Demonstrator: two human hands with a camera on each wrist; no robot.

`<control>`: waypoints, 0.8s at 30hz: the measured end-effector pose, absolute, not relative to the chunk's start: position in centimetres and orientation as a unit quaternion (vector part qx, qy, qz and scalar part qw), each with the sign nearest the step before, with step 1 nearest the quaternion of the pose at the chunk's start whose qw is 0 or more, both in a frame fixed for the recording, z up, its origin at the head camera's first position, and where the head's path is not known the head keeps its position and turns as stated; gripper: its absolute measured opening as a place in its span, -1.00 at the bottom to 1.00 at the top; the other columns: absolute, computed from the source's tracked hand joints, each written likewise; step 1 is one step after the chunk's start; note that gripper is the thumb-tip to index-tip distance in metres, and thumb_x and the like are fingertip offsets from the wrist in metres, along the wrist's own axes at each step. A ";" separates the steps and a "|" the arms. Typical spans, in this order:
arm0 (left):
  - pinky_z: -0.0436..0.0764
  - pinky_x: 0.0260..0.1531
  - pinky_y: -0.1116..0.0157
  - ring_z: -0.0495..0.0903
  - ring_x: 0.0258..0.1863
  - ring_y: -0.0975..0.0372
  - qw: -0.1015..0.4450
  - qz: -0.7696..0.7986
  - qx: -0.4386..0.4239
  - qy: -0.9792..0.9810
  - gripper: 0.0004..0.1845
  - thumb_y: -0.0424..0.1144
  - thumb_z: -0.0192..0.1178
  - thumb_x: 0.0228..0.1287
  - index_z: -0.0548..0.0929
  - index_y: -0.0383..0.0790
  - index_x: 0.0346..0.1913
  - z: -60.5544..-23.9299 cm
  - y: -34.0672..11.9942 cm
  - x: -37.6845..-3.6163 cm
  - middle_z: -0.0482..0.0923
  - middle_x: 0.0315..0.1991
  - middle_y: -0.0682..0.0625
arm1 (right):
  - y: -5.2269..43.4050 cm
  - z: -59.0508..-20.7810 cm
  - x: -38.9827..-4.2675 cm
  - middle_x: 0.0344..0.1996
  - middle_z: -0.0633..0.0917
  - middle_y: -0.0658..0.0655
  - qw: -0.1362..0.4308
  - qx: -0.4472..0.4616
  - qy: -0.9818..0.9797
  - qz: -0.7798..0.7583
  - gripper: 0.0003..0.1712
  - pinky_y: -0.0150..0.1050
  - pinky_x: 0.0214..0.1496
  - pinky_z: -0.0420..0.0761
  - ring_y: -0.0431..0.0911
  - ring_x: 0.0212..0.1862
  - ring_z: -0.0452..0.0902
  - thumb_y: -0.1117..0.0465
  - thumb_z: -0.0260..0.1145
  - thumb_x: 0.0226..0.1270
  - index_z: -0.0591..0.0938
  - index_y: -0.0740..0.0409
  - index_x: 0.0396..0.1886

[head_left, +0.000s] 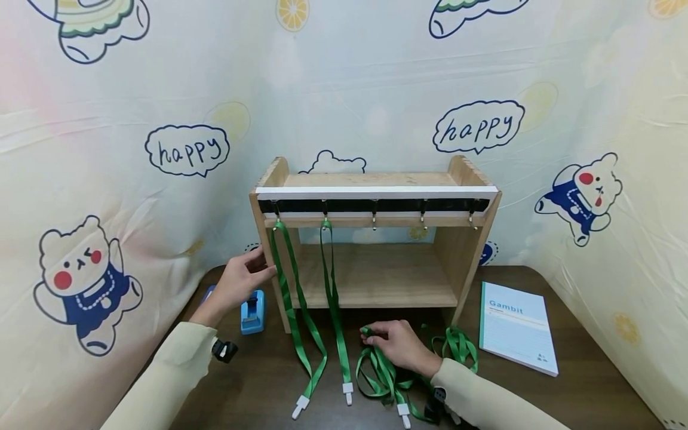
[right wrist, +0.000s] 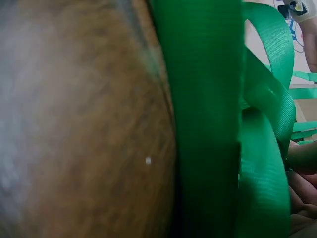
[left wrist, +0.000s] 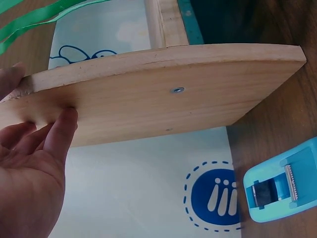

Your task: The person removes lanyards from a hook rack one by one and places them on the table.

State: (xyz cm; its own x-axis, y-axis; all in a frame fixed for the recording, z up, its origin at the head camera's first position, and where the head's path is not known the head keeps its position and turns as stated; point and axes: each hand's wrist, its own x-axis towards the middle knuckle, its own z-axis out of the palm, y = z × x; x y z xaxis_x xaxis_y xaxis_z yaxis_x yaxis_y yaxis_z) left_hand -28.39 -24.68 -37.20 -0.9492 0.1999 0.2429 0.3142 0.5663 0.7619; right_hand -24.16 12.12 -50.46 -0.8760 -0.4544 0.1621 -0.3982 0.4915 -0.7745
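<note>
While the left hand (head_left: 240, 280) is bracing the wooden rack (head_left: 376, 239) with its fingers (left wrist: 62, 130) lying fairly straight against the outside of the left side panel, the right hand (head_left: 400, 345) is working at a heap of green straps (head_left: 384, 373) on the tabletop (head_left: 591, 388) just in front of the rack. The right fingers are curling over the heap and seem to be pinching one band near its looped end, though the head view is too small to show the pinch exactly, and the right wrist view is showing mostly green webbing (right wrist: 208, 124) close against the lens.

Two straps are already hanging from the first two hooks (head_left: 277, 224) at the left of the rack's rail, each trailing down onto the tabletop and ending in a white clip (head_left: 300, 407). The other three hooks are standing bare.

The straps are looking light, limp and rather slick, so a band will likely be sagging and twisting as it is lifted, and neighbouring loops may be dragging along with it. The sound place to take hold is probably the fold at the top of the loop, not the clip end.

A blue tape dispenser (head_left: 252, 312) is sitting beside the left hand, and a notebook (head_left: 517, 334) is lying to the right of the rack.
</note>
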 end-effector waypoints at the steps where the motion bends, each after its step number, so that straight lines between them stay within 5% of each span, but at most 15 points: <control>1: 0.72 0.08 0.06 0.62 0.18 -0.05 0.064 -0.442 -0.145 -0.883 -0.32 -0.02 0.23 0.45 0.32 -0.15 0.53 -37.2 -24.7 -28.4 0.59 0.27 -0.24 | 12.1 -50.5 -24.1 -0.09 0.83 0.01 0.033 -0.250 0.864 -0.435 -0.70 -0.50 -0.22 0.66 -0.37 -0.15 0.73 0.21 0.30 0.46 0.73 0.12 0.12; 4: 0.72 0.09 0.06 0.62 0.18 -0.04 0.063 -0.443 -0.144 -0.882 -0.31 -0.01 0.23 0.45 0.32 -0.16 0.53 -37.2 -24.7 -28.3 0.59 0.27 -0.24 | 12.2 -50.4 -24.1 -0.08 0.83 0.04 0.035 -0.258 0.871 -0.417 -0.66 -0.49 -0.35 0.59 -0.41 -0.33 0.66 0.23 0.30 0.45 0.70 0.10 0.18; 8: 0.72 0.08 0.07 0.63 0.18 -0.03 0.064 -0.446 -0.146 -0.881 -0.32 -0.01 0.24 0.44 0.33 -0.15 0.52 -37.3 -24.7 -28.3 0.59 0.27 -0.23 | 12.3 -50.3 -24.2 0.02 0.79 0.12 0.032 -0.271 0.875 -0.399 -0.61 -0.48 -0.23 0.66 -0.25 -0.23 0.74 0.28 0.31 0.43 0.67 0.13 0.22; 11: 0.73 0.08 0.08 0.63 0.17 -0.03 0.065 -0.446 -0.146 -0.881 -0.32 -0.01 0.23 0.45 0.33 -0.14 0.52 -37.3 -24.7 -28.4 0.59 0.27 -0.23 | 12.5 -50.2 -24.1 0.11 0.76 0.15 0.028 -0.277 0.879 -0.388 -0.59 -0.42 -0.03 0.71 -0.11 0.03 0.76 0.30 0.31 0.42 0.65 0.16 0.23; 24: 0.72 0.08 0.09 0.62 0.17 -0.03 0.064 -0.444 -0.144 -0.882 -0.33 -0.02 0.23 0.46 0.33 -0.14 0.53 -37.2 -24.6 -28.3 0.59 0.27 -0.23 | 13.1 -46.1 -22.6 0.12 0.76 0.09 -0.037 -0.278 0.885 -0.371 -0.60 -0.42 -0.05 0.71 -0.13 0.01 0.76 0.21 0.30 0.47 0.64 0.03 0.26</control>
